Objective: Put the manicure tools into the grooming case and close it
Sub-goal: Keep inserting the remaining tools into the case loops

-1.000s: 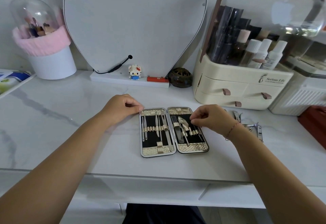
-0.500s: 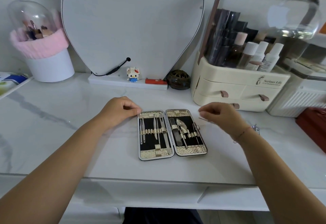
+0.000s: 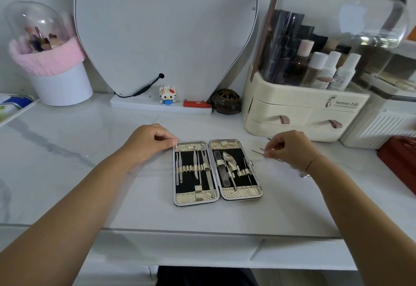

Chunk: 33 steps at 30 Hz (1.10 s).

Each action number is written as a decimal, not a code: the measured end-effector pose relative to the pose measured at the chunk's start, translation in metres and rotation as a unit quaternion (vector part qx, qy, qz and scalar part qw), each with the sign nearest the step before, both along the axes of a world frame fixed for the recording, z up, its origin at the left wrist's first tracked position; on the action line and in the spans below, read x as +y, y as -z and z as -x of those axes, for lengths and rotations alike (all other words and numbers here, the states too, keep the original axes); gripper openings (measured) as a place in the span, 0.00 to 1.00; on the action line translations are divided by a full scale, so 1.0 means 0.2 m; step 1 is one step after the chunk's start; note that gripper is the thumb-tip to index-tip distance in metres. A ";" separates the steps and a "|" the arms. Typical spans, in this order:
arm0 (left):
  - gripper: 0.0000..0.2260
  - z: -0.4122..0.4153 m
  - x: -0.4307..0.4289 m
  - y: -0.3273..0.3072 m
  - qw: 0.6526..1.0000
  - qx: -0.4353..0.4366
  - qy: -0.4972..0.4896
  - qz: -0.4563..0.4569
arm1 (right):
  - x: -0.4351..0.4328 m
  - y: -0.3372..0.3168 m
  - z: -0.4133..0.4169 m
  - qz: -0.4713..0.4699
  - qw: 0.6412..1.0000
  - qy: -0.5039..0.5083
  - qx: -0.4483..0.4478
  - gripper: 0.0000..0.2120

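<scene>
The grooming case [image 3: 240, 193] lies open flat on the white marble table, with gold lining and black panels. Several metal manicure tools [image 3: 208, 173] sit under its elastic loops in both halves. My left hand [image 3: 148, 143] rests at the case's top left corner, fingers curled, thumb and forefinger pinching the corner. My right hand [image 3: 290, 148] is on the table just right of the case. Its fingertips pinch a thin loose metal tool [image 3: 257, 152]. More loose metal pieces lie under and behind that hand, mostly hidden.
A cream cosmetics organizer [image 3: 304, 114] with a clear lid stands close behind my right hand. A mirror [image 3: 166, 26], a toy figure [image 3: 167, 95] and a dark round jar [image 3: 226, 102] line the back. A brush holder [image 3: 58, 83] stands far left, a red box [image 3: 400, 159] far right.
My right hand left the case's right half and moved right onto the table, where it now pinches a thin tool. My left hand stayed at the case corner.
</scene>
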<state>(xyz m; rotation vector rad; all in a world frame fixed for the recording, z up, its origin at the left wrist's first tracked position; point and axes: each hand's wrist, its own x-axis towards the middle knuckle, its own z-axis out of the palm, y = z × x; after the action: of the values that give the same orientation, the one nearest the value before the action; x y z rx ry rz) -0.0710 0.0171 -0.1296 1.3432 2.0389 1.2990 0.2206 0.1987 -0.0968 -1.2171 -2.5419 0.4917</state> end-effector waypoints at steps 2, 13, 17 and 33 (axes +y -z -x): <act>0.02 0.00 0.00 0.00 1.000 0.001 0.000 0.001 | -0.01 -0.01 0.02 -0.001 1.000 -0.006 -0.014 0.03; 0.01 -0.01 0.00 0.00 1.000 -0.013 -0.009 -0.003 | -0.05 -0.06 0.09 -0.033 0.971 -0.067 -0.226 0.11; 0.01 0.00 0.00 0.00 1.000 -0.008 -0.006 -0.001 | -0.04 -0.06 0.05 0.006 0.986 -0.101 -0.134 0.14; 0.02 0.00 0.01 0.01 1.000 -0.005 -0.003 0.000 | -0.15 0.00 0.15 0.331 0.912 -0.098 0.220 0.13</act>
<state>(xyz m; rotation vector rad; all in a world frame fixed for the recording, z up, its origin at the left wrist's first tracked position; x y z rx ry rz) -0.0719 0.0186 -0.1312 1.3290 2.0372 1.3058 0.1905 0.1692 -0.0971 -0.8741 -2.1573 1.5745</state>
